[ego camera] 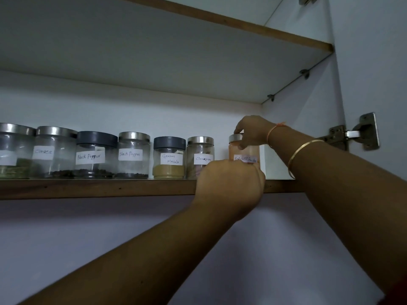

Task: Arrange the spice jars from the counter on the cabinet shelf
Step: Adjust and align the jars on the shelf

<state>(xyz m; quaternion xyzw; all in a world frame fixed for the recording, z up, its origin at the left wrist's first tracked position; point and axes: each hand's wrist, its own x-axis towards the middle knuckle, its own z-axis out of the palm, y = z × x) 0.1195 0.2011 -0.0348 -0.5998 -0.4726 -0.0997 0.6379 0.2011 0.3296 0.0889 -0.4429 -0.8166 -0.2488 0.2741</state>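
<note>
A red chilli powder jar (236, 151) with a steel lid stands at the right end of the cabinet shelf (99, 187). My right hand (253, 130) grips it from above, around the lid. My left hand (229, 186) is at the jar's lower front and hides its base; its fingers are out of sight. To the left stands a row of labelled glass jars: cinnamon (200, 157), garam masala (169, 157), two black pepper jars (133, 155) (95, 155), cloves (54, 151) and one more jar (13, 150) cut by the frame edge.
The cabinet's side wall (304, 128) is close on the right of the chilli jar, with a door hinge (354, 134) beyond it. An upper shelf (220, 20) hangs overhead. Below the shelf is a plain wall.
</note>
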